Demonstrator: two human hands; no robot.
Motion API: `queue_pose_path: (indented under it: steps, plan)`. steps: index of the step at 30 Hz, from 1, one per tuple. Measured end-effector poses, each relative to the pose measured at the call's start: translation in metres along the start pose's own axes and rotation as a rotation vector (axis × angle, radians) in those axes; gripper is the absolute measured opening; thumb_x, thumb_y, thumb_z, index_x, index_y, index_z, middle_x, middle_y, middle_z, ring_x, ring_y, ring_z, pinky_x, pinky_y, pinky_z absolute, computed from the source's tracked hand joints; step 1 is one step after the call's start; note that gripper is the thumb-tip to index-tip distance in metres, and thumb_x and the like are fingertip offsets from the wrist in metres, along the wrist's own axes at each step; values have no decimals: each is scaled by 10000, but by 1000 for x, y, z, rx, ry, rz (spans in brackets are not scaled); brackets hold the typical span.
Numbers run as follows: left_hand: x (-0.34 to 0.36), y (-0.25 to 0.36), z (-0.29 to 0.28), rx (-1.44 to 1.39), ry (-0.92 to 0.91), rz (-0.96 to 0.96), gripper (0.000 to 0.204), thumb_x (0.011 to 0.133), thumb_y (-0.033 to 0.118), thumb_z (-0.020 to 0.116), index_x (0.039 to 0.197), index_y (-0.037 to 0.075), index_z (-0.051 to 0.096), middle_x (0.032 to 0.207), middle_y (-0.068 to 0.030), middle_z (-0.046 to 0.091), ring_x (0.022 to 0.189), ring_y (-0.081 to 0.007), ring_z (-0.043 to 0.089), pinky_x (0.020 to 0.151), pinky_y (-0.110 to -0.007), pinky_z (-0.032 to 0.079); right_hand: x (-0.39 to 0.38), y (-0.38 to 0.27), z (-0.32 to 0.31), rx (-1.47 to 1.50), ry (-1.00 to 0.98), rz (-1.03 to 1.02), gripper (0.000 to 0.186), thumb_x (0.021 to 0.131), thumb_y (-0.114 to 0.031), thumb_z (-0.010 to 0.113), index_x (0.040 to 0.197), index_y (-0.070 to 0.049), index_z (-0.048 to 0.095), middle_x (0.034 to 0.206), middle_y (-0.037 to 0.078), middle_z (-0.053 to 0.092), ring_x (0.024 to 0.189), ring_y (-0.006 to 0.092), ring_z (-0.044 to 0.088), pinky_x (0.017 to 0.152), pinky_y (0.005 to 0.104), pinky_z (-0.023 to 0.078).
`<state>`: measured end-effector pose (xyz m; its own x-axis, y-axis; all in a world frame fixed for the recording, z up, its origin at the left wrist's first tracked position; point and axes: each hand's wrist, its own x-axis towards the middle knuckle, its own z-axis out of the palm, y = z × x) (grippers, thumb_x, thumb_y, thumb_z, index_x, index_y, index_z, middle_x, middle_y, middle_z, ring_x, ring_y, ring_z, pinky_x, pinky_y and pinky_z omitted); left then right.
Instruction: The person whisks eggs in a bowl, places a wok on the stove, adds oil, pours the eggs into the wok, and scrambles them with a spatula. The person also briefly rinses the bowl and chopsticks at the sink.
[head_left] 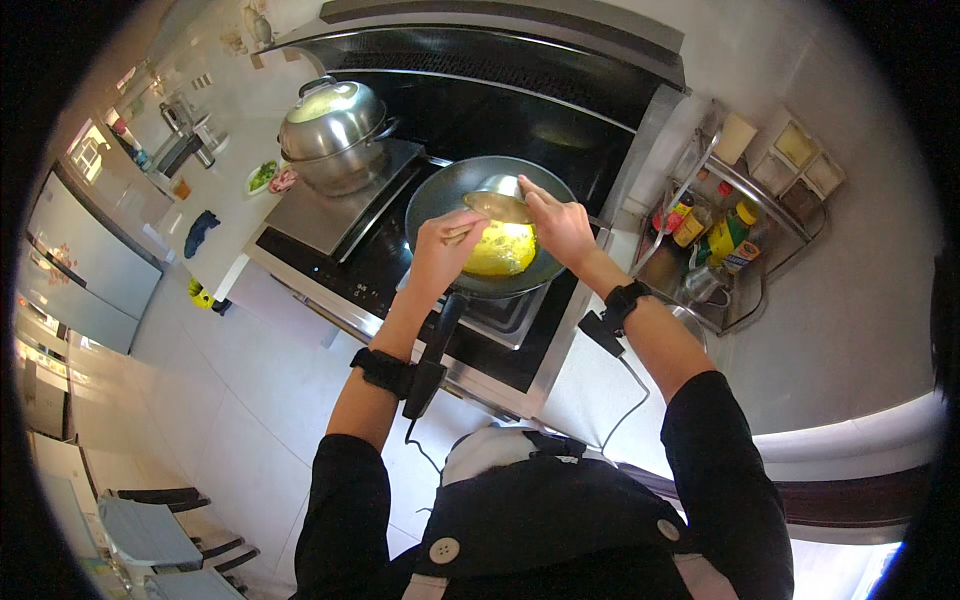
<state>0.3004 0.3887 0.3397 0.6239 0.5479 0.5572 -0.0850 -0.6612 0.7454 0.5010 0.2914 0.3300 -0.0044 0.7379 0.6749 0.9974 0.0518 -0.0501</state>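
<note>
Beaten egg (505,250) lies as a yellow pool in a dark frying pan (428,205) on the stove. Above it, a metal bowl (497,187) is tipped on its side with its mouth toward my left hand. The fingers of my right hand (563,225) are closed on the bowl's right rim. My left hand (445,250) is closed around pale chopsticks (457,236), mostly hidden by the fingers, and its fingertips are at the bowl's left edge. The pan's black handle (443,335) points toward me, beneath my left forearm, with neither hand on it.
A lidded steel pot (335,135) stands on the stove's left side. Farther left, the counter holds a plate of chopped greens (262,177) and a dark cloth (201,232). At right, a wire rack (765,190) carries bottles and a metal jug (706,287). Cables hang from both wristbands.
</note>
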Motion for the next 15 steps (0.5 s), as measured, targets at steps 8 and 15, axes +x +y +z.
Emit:
queue_pose_path:
  steps: [8, 15]
  plan:
    - [-2, -3, 1, -5, 61, 101, 109, 855, 23, 627, 945, -22, 668, 898, -98, 692, 774, -115, 649, 691, -226, 502, -5, 1, 1, -3, 11, 38, 101, 825, -69, 572, 892, -30, 507, 1290, 67, 555, 636, 301, 644, 508, 359, 528]
    - [-2, -4, -2, -14, 27, 128, 119, 860, 29, 623, 961, -17, 665, 915, -99, 691, 794, -121, 651, 694, -235, 505, -5, -3, 3, -27, -38, 49, 118, 806, -56, 567, 905, -24, 512, 1291, 73, 554, 648, 307, 651, 533, 361, 534]
